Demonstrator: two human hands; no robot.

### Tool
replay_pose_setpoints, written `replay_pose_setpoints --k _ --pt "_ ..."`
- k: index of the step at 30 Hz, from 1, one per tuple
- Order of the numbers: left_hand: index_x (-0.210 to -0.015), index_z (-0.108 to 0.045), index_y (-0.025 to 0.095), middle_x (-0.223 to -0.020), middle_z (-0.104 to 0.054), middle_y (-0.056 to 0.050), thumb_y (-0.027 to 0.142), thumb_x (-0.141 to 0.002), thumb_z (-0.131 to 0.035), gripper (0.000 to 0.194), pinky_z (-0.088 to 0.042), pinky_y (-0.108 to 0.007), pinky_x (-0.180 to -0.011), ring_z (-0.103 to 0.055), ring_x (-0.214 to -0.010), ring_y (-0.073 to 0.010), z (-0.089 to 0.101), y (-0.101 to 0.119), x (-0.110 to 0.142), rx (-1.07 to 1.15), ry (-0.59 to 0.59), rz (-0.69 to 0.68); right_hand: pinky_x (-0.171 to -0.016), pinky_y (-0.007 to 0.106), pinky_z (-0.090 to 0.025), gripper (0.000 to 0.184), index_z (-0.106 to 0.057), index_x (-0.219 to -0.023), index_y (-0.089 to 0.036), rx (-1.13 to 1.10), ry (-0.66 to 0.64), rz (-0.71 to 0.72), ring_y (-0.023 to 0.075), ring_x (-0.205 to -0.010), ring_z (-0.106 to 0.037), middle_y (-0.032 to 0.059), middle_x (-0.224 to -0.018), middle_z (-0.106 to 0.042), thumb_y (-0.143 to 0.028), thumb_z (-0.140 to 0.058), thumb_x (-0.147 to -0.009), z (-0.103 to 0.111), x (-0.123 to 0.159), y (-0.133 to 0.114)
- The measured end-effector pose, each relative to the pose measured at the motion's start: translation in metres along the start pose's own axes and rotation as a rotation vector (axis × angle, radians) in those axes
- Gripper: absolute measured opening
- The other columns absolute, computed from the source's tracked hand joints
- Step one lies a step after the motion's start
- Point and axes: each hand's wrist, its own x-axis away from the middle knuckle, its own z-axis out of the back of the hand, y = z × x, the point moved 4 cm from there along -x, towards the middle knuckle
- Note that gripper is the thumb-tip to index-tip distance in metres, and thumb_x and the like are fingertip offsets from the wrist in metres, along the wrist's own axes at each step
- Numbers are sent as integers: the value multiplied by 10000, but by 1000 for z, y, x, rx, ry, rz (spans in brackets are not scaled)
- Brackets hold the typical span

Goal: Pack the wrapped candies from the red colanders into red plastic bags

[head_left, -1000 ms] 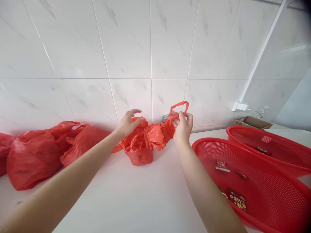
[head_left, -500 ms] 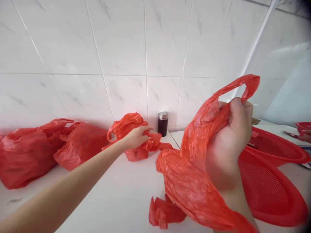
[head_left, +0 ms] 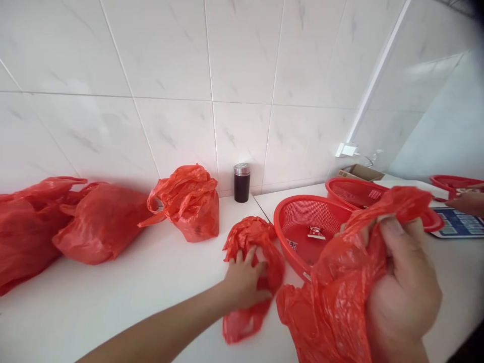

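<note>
My left hand lies with spread fingers on a crumpled red plastic bag on the white table. Held up at the right, a loose red plastic bag is bunched in my right hand, with thumb and fingers closed on its upper part. Behind it stands a red perforated basket with a few small wrapped packets inside. The held bag hides part of this basket. A filled red bag stands upright beyond my left hand.
More filled red bags line the wall on the left. A dark jar with a silver lid stands by the tiles. At right are another red basket, a cardboard box, a blue-panelled scale and another person's hand.
My left hand has left the upright bag and come right and nearer, onto the crumpled bag. My right hand still grips its bag, now lower and further right. The view has shifted.
</note>
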Motion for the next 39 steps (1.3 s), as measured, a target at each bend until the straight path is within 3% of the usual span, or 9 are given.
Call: replay_pose_setpoints --k 4,11,15,20,23,27,33,37,39 --pt "-1327 -509 212 -1399 -474 -141 386 -920 -500 443 -456 -506 -959 -530 -1185 -304 33 -47 -30 -94 181 234 -416 316 -390 85 -561 -768 -301 14 -53 -134 154 -456 -446 -19 -633 -485 -308 -588 -848 8 6 13" --pt "-1217 -563 164 -1242 -581 -106 342 -905 -573 359 -519 -453 -872 -599 -1057 -238 63 -123 -46 -148 319 562 -436 255 -376 153 -523 -748 -253 -42 -190 -250 113 -421 -419 -41 -570 -487 -314 -605 -861 10 11 35" --pt "-1212 -562 161 -1257 -567 -115 388 -907 -554 380 -482 -484 -910 -571 -1100 -258 91 -118 -56 -105 397 567 -467 243 -403 156 -521 -760 -245 -36 -239 -254 111 -464 -458 -35 -611 -534 -317 -619 -857 0 12 47" --pt "-1236 -522 217 -1330 -529 -132 507 -922 -383 450 -395 -496 -978 -480 -1207 -333 131 -60 -18 34 524 401 -594 270 -471 158 -522 -787 -240 -11 -192 -184 141 -659 -568 -8 -773 -610 -335 -624 -862 -18 1 62" --pt "-927 -574 309 -970 -677 -26 599 -916 -201 472 -508 -301 -701 -622 -834 -200 125 -15 36 233 443 239 -665 277 -473 143 -528 -828 -243 6 -137 -118 135 -719 -569 -13 -818 -614 -349 -612 -875 -30 1 69" --pt "-801 -537 332 -763 -650 -6 641 -770 -493 314 -466 -321 -559 -581 -647 -212 92 13 78 537 321 133 -675 262 -463 155 -508 -841 -242 -38 -158 -104 120 -709 -561 -24 -798 -591 -365 -593 -884 -53 18 74" --pt "-792 -588 285 -773 -664 21 486 -848 -491 231 -471 -276 -585 -577 -603 -163 52 -24 87 552 199 168 -631 248 -443 143 -460 -877 -249 -89 -186 -62 95 -600 -509 -59 -697 -552 -344 -556 -922 -50 25 74" --pt "-1231 -554 339 -1068 -662 -6 413 -892 -476 356 -499 -230 -712 -638 -905 -178 56 -61 125 463 426 49 -618 245 -442 159 -440 -892 -240 -21 -106 -110 94 -610 -503 -65 -699 -529 -337 -565 -910 -19 6 85" --pt "-1351 -469 376 -1027 -651 -10 376 -900 -467 451 -498 -204 -670 -641 -853 -163 56 -69 140 410 446 -2 -645 257 -459 153 -459 -937 -242 117 -98 -56 111 -702 -548 -38 -801 -561 -293 -591 -880 -9 3 79"
